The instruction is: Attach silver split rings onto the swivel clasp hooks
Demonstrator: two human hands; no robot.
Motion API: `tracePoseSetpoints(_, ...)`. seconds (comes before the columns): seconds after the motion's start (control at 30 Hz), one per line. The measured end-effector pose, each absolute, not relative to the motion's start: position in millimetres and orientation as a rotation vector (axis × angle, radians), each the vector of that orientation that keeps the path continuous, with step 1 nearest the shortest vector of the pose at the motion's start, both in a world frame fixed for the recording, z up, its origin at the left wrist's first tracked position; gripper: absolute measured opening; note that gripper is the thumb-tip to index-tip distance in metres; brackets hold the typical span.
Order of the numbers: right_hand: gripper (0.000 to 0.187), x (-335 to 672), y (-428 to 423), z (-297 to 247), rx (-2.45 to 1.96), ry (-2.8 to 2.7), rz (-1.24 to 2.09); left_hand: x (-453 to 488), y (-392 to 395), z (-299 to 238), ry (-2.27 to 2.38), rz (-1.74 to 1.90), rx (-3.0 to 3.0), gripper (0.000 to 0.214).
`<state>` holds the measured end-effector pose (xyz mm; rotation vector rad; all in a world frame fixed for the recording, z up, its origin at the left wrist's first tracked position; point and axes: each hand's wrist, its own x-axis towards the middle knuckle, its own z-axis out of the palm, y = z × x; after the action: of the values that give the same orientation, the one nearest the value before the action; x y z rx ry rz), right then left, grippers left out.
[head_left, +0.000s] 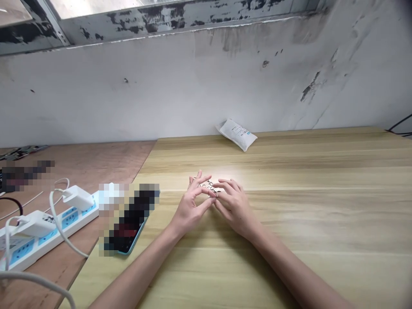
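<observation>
Between my two hands, over the middle of the wooden tabletop [309, 214], is a thin silver metal chain [210, 183] with small rings. My left hand [190, 206] pinches part of it between thumb and index finger, while its other fingers stretch out along the chain. From the other side, my right hand [237, 208] closes its thumb and index finger on the same end, close to the left fingertips. The fingers cover part of the chain, and its small fittings are too tiny to make out clearly.
At the back, near the stained wall [174, 94], lies a white plastic packet [238, 134] with a printed label. A phone [133, 227], partly blurred out, rests left of my hands. Beyond it, a white power strip [69, 231] holds plugged chargers and cables on a brown board [125, 161].
</observation>
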<state>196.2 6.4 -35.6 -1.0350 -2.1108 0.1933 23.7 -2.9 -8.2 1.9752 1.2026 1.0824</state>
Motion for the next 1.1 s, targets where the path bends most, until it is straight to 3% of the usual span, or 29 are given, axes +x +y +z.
tracePoseSetpoints(0.3,0.022,190,2,-34,-0.989,-2.142,0.202,23,-3,-9,1.222,1.123,1.918,0.007)
tracePoseSetpoints(0.43,0.021,192,4,-35,-1.032,-2.178,0.087,18,1,-9,1.249,1.052,1.83,0.004)
tracePoseSetpoints(0.6,0.019,195,6,-35,-1.054,-2.205,-0.062,13,7,-8,1.279,0.984,1.755,0.02)
tracePoseSetpoints(0.77,0.018,197,6,-32,-1.037,-2.251,-0.095,8,10,-8,1.286,0.925,1.783,0.013)
tracePoseSetpoints(1.1,0.02,201,5,-29,-0.951,-2.18,0.294,-3,12,-1,1.325,1.033,2.1,0.007)
